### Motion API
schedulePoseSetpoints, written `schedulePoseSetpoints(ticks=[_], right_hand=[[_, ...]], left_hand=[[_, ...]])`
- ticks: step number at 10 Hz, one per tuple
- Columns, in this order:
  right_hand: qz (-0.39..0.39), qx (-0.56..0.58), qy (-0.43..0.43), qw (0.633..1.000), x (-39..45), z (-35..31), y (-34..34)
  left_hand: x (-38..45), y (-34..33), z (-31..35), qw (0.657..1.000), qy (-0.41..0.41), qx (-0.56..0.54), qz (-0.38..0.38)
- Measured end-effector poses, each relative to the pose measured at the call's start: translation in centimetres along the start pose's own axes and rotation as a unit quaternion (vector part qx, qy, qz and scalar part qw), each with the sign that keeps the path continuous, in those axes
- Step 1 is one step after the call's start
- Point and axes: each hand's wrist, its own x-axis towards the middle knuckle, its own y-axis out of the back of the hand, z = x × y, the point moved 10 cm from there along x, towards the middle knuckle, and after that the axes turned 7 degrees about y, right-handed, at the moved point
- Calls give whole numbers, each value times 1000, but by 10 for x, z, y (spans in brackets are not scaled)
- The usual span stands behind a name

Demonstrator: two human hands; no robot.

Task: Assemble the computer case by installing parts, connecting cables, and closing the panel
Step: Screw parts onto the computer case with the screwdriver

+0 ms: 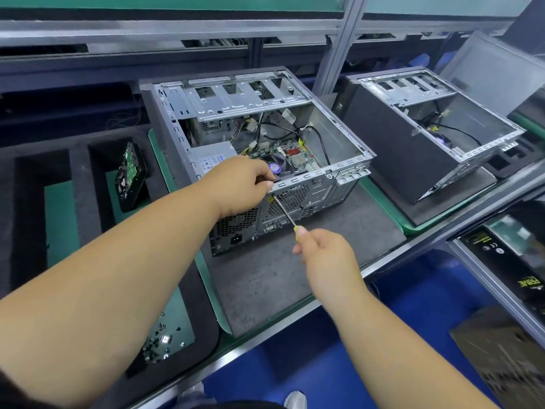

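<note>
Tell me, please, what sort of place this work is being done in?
Probably a computer assembly line: two open computer cases sit on separate trays, with a foam parts tray and loose screws alongside.

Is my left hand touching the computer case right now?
Touching. The head view shows the left hand with its fingers curled over the top rear edge of the computer case, just above where the screwdriver tip meets the back panel.

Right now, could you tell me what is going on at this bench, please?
A person is working on an open computer case lying on a grey mat. The right hand holds a screwdriver with its tip at the top edge of the case's rear panel. The left hand grips that same edge beside the tip. The side panel is off, and a second open case stands to the right.
</note>
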Motion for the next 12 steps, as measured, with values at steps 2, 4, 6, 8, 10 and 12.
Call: schedulePoseSetpoints(ticks=[2,4,6,8,10,12], right_hand=[[-210,524,-276,778,-22,14,-53],[35,55,-4,998,-5,6,15],[50,-126,56,989,-5,-12,16],[-206,534,-298,764,-28,10,-58],[5,170,-48,984,-7,12,-6],[120,-279,131,944,-14,-24,17]], left_hand=[[1,-1,0,1000,-6,-7,7],[2,0,0,1000,-12,-9,14],[1,0,-1,1000,-8,-13,12],[3,-1,-2,1000,-6,-18,11],[2,-2,-2,1000,-5,-12,9],[2,-2,-2,1000,-4,-10,8]])
